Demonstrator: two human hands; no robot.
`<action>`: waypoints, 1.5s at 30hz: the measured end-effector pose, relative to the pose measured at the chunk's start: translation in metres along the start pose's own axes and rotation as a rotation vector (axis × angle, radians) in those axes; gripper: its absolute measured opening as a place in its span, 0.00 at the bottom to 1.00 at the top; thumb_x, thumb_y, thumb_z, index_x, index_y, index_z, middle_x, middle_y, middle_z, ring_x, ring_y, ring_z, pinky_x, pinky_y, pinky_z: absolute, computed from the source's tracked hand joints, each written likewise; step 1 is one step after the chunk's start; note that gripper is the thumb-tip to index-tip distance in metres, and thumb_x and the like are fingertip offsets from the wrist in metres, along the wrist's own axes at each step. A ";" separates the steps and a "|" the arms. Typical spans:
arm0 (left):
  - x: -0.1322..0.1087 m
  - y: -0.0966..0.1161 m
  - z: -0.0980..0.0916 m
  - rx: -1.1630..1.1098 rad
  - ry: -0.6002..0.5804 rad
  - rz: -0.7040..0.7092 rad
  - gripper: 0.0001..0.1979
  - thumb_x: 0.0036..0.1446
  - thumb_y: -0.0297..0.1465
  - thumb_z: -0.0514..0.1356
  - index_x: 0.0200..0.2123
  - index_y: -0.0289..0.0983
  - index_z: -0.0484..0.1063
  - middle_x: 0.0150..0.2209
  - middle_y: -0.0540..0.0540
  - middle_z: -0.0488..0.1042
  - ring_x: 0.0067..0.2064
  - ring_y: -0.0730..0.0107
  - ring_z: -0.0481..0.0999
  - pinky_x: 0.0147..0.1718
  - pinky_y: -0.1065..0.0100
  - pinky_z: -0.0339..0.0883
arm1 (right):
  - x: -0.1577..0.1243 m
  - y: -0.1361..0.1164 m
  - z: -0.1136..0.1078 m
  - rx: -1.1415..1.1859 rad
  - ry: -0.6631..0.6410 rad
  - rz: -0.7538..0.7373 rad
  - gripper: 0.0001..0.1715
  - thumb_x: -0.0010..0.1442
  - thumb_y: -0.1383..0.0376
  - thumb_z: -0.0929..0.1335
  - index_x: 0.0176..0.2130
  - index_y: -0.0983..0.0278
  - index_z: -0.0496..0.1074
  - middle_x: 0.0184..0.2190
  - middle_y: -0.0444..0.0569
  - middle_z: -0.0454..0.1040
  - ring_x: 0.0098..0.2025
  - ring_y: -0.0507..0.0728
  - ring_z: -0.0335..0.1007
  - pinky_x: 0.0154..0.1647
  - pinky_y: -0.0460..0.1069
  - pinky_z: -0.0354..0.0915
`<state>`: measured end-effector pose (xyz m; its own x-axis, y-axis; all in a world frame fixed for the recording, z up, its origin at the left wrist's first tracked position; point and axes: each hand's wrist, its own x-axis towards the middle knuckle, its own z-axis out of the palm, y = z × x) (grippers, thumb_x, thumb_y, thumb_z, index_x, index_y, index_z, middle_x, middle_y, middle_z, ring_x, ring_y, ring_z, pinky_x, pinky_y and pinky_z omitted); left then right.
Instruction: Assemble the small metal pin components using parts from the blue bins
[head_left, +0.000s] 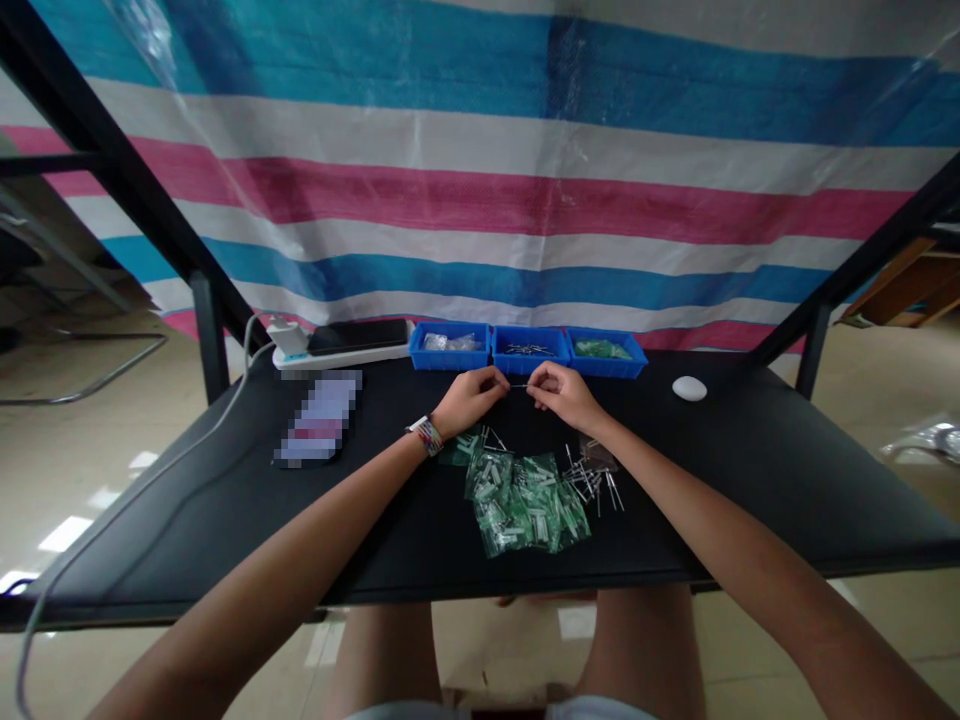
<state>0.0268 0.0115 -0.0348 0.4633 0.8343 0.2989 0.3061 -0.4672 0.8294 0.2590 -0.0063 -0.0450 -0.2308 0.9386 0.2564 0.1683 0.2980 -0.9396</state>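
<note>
My left hand (471,396) and my right hand (559,392) meet over the black table (750,470), both pinching the ends of a thin metal pin (519,386) held level between them. The left wrist wears a patterned band (427,436). Just below the hands lies a heap of small clear bags with green parts (525,498), and a scatter of loose metal pins (592,478) lies to its right.
Three blue bins (529,350) line the far edge, holding clear bags, pins and green parts. A white power strip (341,356) with a dark phone on it sits at the far left, its cable (135,490) trailing off. A white oval object (689,388) rests at the right.
</note>
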 end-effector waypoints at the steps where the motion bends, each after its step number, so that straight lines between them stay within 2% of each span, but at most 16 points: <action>1: -0.001 0.001 0.000 -0.010 -0.004 0.005 0.10 0.62 0.37 0.60 0.35 0.37 0.77 0.33 0.47 0.80 0.35 0.64 0.77 0.37 0.66 0.67 | 0.000 0.000 0.000 -0.003 0.004 0.005 0.17 0.56 0.55 0.77 0.36 0.61 0.71 0.27 0.42 0.74 0.25 0.52 0.74 0.26 0.47 0.68; 7: -0.002 0.005 0.001 -0.097 0.057 0.038 0.09 0.59 0.36 0.63 0.35 0.36 0.77 0.33 0.46 0.78 0.35 0.65 0.76 0.37 0.66 0.67 | 0.000 -0.002 0.000 0.025 -0.001 0.041 0.17 0.56 0.55 0.76 0.40 0.62 0.74 0.30 0.43 0.76 0.26 0.52 0.74 0.26 0.47 0.68; 13: -0.002 0.008 0.000 -0.149 0.051 0.019 0.11 0.59 0.38 0.66 0.34 0.36 0.77 0.34 0.46 0.79 0.36 0.66 0.76 0.39 0.65 0.68 | 0.000 -0.002 -0.001 -0.014 -0.062 0.024 0.17 0.63 0.52 0.72 0.34 0.63 0.75 0.28 0.46 0.77 0.27 0.52 0.72 0.29 0.47 0.69; 22: 0.000 0.001 0.001 -0.127 -0.008 -0.028 0.10 0.61 0.38 0.62 0.36 0.36 0.77 0.34 0.46 0.78 0.37 0.65 0.77 0.40 0.65 0.67 | 0.001 -0.002 0.001 0.064 -0.011 -0.007 0.13 0.56 0.58 0.76 0.36 0.63 0.74 0.27 0.42 0.74 0.25 0.52 0.73 0.26 0.46 0.68; 28: 0.000 0.002 -0.001 -0.127 -0.007 -0.012 0.10 0.60 0.37 0.63 0.35 0.36 0.77 0.34 0.46 0.79 0.37 0.65 0.77 0.40 0.65 0.69 | 0.001 0.001 0.000 0.066 -0.014 -0.028 0.14 0.58 0.56 0.76 0.38 0.63 0.74 0.29 0.43 0.75 0.25 0.51 0.74 0.25 0.46 0.69; 33: -0.002 0.005 -0.001 -0.165 0.042 -0.011 0.11 0.58 0.39 0.67 0.35 0.36 0.77 0.33 0.46 0.79 0.35 0.66 0.77 0.37 0.66 0.69 | 0.004 0.000 -0.002 0.074 -0.034 0.009 0.19 0.62 0.51 0.73 0.31 0.63 0.72 0.26 0.44 0.75 0.24 0.51 0.73 0.26 0.46 0.68; 36: -0.003 0.007 0.001 -0.181 0.047 -0.009 0.13 0.58 0.40 0.68 0.33 0.36 0.77 0.34 0.45 0.79 0.35 0.67 0.76 0.35 0.67 0.68 | 0.005 -0.001 -0.004 0.069 -0.065 0.031 0.21 0.64 0.49 0.71 0.31 0.63 0.73 0.25 0.45 0.76 0.25 0.52 0.73 0.26 0.46 0.68; 45: -0.001 0.006 0.000 -0.180 0.044 -0.021 0.11 0.57 0.39 0.68 0.34 0.36 0.77 0.34 0.45 0.79 0.35 0.67 0.77 0.35 0.68 0.69 | 0.005 0.003 -0.003 0.092 -0.043 0.001 0.18 0.59 0.52 0.76 0.34 0.63 0.73 0.30 0.46 0.79 0.25 0.51 0.73 0.25 0.46 0.68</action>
<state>0.0283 0.0079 -0.0307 0.4209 0.8568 0.2979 0.1594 -0.3931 0.9056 0.2613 -0.0004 -0.0463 -0.2716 0.9301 0.2474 0.0799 0.2780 -0.9573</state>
